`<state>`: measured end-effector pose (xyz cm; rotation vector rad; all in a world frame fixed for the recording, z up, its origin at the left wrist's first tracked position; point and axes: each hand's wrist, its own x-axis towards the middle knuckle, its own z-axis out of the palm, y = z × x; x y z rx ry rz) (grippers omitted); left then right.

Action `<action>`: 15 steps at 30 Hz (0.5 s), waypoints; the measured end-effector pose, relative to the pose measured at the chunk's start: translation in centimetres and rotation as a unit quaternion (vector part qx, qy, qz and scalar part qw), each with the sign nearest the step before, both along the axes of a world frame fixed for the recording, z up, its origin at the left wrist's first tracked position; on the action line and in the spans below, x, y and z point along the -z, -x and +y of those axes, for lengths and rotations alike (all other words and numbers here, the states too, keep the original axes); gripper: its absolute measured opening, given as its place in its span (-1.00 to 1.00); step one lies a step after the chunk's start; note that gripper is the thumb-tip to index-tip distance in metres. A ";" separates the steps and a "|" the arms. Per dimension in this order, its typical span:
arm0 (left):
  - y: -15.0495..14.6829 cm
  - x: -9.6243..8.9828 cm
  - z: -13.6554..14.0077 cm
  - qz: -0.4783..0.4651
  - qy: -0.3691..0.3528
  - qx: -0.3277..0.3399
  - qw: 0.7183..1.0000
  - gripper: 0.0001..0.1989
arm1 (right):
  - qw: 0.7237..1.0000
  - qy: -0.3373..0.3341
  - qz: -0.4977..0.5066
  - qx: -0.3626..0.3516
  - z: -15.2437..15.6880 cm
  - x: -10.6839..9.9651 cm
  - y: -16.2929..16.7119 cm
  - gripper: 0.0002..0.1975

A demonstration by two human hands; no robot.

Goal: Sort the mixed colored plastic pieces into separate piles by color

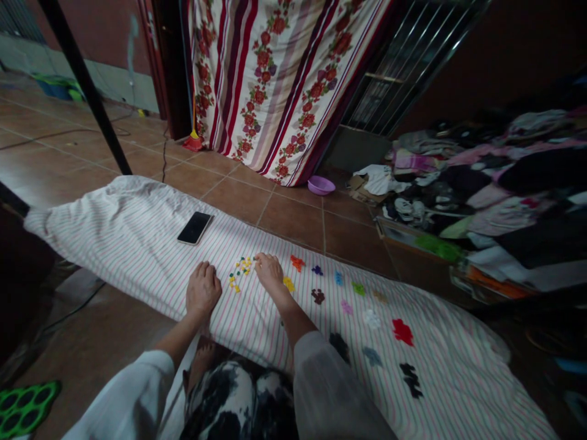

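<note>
My left hand [204, 288] lies on the striped cloth with its fingers slightly bent, holding nothing that I can see. Just right of it is a scatter of small yellow and dark green pieces [241, 269]. At the right edge of this scatter my right hand [269, 270] points its fingertips down in a pinch; what is between them is too small to make out. Beside the right wrist sits a yellow pile [288, 283]. Farther right are small piles sorted by colour, among them an orange pile [298, 263], a brown pile [317, 296] and a red pile [403, 332].
The striped cloth [137, 226] covers a long low surface. A phone [195, 228] lies on its left part. Beyond, a floral curtain [270, 79] hangs above a purple basin [321, 185] on the tiled floor. Heaped clothes [495, 177] stand at the right.
</note>
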<state>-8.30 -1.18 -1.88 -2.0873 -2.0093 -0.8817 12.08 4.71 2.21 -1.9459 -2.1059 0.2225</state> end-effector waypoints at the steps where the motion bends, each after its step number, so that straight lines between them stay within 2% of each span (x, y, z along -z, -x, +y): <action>1: 0.0 0.0 0.0 0.000 0.000 0.002 1.000 -0.69 | 1.000 -0.003 0.000 -0.004 -0.2 -0.1 -0.5 -0.74; 9: 0.1 0.3 0.1 -0.004 -0.005 0.003 1.000 -0.70 | 0.999 -0.008 0.001 -0.046 -3.2 -0.6 -6.0 -0.75; 15: 0.1 0.3 0.1 -0.038 -0.002 0.008 0.999 -0.70 | 0.997 -0.026 0.018 -0.076 -4.4 0.3 -7.7 -0.74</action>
